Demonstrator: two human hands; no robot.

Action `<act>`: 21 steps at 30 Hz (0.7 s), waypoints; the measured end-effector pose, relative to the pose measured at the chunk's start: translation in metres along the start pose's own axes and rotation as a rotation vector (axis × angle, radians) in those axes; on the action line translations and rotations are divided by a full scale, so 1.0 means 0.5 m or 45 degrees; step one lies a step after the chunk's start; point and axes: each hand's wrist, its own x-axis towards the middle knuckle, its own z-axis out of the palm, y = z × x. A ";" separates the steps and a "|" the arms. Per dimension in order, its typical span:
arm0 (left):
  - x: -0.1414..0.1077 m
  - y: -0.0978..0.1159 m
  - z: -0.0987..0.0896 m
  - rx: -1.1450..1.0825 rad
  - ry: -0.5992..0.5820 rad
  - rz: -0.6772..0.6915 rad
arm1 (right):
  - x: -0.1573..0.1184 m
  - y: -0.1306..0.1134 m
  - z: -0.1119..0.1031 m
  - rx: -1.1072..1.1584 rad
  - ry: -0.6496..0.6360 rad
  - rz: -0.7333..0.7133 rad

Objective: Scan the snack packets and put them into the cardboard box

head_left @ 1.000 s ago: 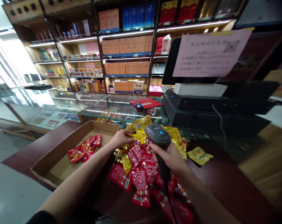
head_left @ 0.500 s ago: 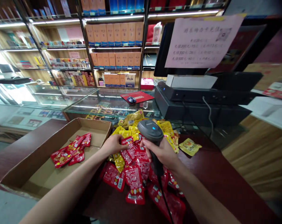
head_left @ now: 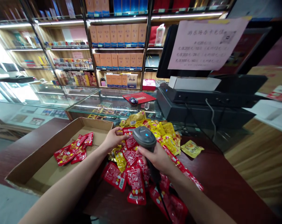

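My right hand (head_left: 158,155) is wrapped round the grip of a black barcode scanner (head_left: 144,137), its blue light lit and its cord hanging toward me. Between the thumb and fingers of my left hand (head_left: 115,138) is a red snack packet (head_left: 129,137), lifted at the left of the scanner's head. Under both hands lies a pile of red packets (head_left: 135,180) with barcodes on some backs. Yellow packets (head_left: 170,143) are heaped behind them. Several more red packets (head_left: 74,149) rest inside an open cardboard box (head_left: 35,149) on the left.
A single yellow packet (head_left: 191,148) lies apart on the dark red tabletop (head_left: 215,174). Behind the pile stands a glass counter (head_left: 98,99) with a mouse (head_left: 133,100) on a red mat. A monitor (head_left: 164,56) and black cash drawer (head_left: 173,105) stand at the back right.
My left hand has raised the red packet from the pile. The scanner has moved left and slightly down, close to that packet. More of the yellow heap now shows at the right.
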 end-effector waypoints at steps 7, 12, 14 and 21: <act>-0.005 0.011 0.005 0.057 0.058 0.087 | 0.004 0.011 0.006 0.012 -0.074 0.022; -0.013 0.033 -0.002 0.070 0.067 0.177 | 0.005 0.014 0.005 0.033 -0.065 0.046; -0.013 0.040 -0.009 0.079 0.076 0.243 | 0.003 0.012 0.003 0.036 -0.079 0.036; -0.006 0.045 -0.028 0.134 0.177 0.435 | -0.005 -0.003 0.000 0.069 -0.071 0.012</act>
